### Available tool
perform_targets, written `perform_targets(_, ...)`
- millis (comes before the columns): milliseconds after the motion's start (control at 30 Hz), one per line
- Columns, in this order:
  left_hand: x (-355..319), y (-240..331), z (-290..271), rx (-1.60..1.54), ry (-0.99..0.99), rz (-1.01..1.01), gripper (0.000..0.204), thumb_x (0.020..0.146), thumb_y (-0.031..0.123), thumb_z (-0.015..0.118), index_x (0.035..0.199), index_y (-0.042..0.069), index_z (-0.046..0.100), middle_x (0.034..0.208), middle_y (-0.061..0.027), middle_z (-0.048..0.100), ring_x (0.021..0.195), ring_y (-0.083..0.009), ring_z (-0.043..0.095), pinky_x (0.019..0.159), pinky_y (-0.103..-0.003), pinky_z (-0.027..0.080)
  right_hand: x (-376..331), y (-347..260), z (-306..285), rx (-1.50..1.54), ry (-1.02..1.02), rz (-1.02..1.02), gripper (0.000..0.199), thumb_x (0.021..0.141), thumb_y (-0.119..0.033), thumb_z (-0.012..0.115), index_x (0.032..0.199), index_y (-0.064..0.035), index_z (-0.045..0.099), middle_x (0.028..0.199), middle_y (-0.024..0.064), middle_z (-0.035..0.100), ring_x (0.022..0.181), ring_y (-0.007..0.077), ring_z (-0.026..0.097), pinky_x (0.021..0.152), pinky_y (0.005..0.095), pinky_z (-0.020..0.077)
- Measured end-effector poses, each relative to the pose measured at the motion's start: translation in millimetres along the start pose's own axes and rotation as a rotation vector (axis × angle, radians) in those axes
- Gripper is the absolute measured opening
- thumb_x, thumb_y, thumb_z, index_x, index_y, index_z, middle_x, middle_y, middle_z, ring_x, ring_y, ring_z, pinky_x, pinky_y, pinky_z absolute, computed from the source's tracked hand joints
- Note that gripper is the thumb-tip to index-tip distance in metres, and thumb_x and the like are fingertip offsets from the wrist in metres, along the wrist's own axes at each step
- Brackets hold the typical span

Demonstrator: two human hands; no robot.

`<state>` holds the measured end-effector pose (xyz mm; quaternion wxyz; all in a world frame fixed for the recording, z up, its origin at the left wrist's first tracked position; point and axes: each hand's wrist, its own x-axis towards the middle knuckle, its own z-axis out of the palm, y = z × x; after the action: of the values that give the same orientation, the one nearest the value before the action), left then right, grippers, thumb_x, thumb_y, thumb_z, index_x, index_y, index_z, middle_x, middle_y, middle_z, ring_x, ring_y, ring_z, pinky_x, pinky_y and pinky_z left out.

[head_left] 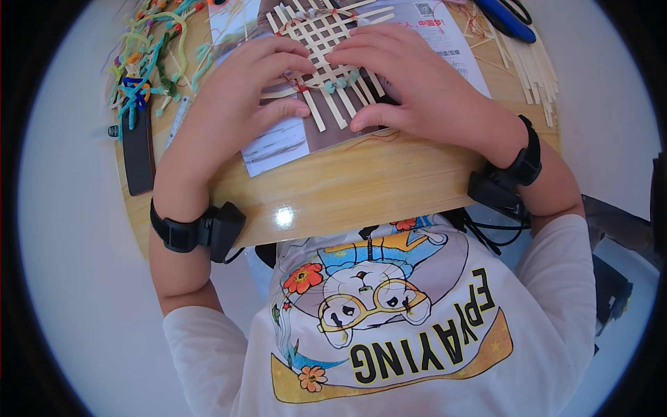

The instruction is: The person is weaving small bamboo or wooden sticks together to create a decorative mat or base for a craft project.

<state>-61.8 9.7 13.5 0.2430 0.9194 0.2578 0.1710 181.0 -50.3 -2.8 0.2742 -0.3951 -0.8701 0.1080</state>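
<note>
A small lattice mat (323,43) woven from pale, flat wooden-looking strips lies at the far middle of the table. Bits of coloured twisted yarn (340,81) are tied along its near and far edges. My left hand (253,80) grips its left side, with curled fingertips on the strips and the thumb by the near strip ends. From the right, my right hand (410,80) holds the other side, fingers over the weave and thumb beside the near ends. What the fingertips press underneath is hidden.
Printed sheets (278,147) lie beneath the mat on the wooden table (361,187). Tangled coloured yarn (156,52), a dark flat case (139,156) and a ruler (178,119) are at left. Loose pale strips (524,66) and blue-handled scissors (507,21) lie at far right.
</note>
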Motion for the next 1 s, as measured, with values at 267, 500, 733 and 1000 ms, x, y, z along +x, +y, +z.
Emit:
perform_targets(267, -1.4, -3.4, 1.4, 0.001, 0.003, -0.018, 0.034, 0.073, 0.012, 0.072, 0.104, 0.004, 0.059, 0.118, -0.0082, 0.057, 0.112, -0.0282, 0.051, 0.095, -0.037, 0.041, 10.3, 7.6, -24.4, 0.026, -0.016, -0.017, 0.014, 0.079, -0.011, 0.067, 0.091, -0.0049, 0.063, 0.104, 0.0134, 0.056, 0.102, 0.0315, 0.050, 0.091, 0.0397, 0.0389)
perform_targets(500, -1.2, 2.3, 2.0, 0.011, 0.010, -0.016, 0.014, 0.079, 0.004, 0.063, 0.092, 0.002, 0.057, 0.114, -0.0096, 0.058, 0.109, -0.0268, 0.053, 0.092, -0.034, 0.043, 11.4, 4.0, -20.0, 0.096, -0.010, 0.058, 0.009, 0.078, -0.007, 0.066, 0.086, -0.0054, 0.063, 0.100, 0.0108, 0.058, 0.099, 0.0298, 0.051, 0.090, 0.0385, 0.0401)
perform_targets(733, 0.3, 0.6, 4.7, 0.069, 0.041, 0.007, 0.011, 0.079, 0.002, 0.062, 0.089, 0.001, 0.057, 0.111, -0.0090, 0.058, 0.105, -0.0263, 0.055, 0.088, -0.034, 0.044, 12.1, 9.4, -15.0, 0.106, -0.011, 0.032, 0.007, 0.079, -0.006, 0.065, 0.086, -0.0050, 0.063, 0.096, 0.0097, 0.058, 0.098, 0.0290, 0.051, 0.087, 0.0371, 0.0413)
perform_targets(1000, 3.2, 0.6, 1.8, 0.001, 0.052, -0.007, 0.012, 0.078, 0.001, 0.064, 0.088, 0.001, 0.058, 0.110, -0.0096, 0.059, 0.104, -0.0276, 0.056, 0.088, -0.034, 0.044, 9.2, 23.9, -3.3, -0.040, 0.097, -0.068, 0.015, 0.075, -0.012, 0.069, 0.088, -0.0065, 0.062, 0.097, 0.0075, 0.061, 0.098, 0.0293, 0.054, 0.086, 0.0394, 0.0435)
